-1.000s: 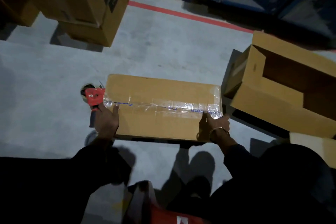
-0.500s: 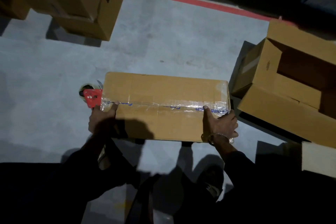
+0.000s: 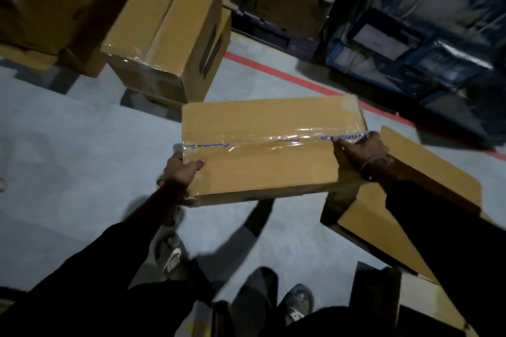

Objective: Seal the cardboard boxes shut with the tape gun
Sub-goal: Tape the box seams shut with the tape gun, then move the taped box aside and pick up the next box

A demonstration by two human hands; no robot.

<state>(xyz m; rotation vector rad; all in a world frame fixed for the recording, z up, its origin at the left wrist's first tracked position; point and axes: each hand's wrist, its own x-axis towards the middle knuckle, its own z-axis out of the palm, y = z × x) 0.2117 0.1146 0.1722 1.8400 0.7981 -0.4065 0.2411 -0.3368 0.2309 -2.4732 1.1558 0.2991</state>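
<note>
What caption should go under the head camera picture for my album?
Both hands, left hand and right hand, grip the ends of a taped cardboard box above the grey floor.

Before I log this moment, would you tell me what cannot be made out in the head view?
- Tape gun: not visible; whether the left hand holds it behind the taped box cannot be told.
- Blue printing on the tape strip: blurred, unreadable.
- Right hand fingers: wrapped over the box's end, hidden.
- Box underside: faces away.
- Open box: partly behind the right sleeve, its inside unseen.
</note>
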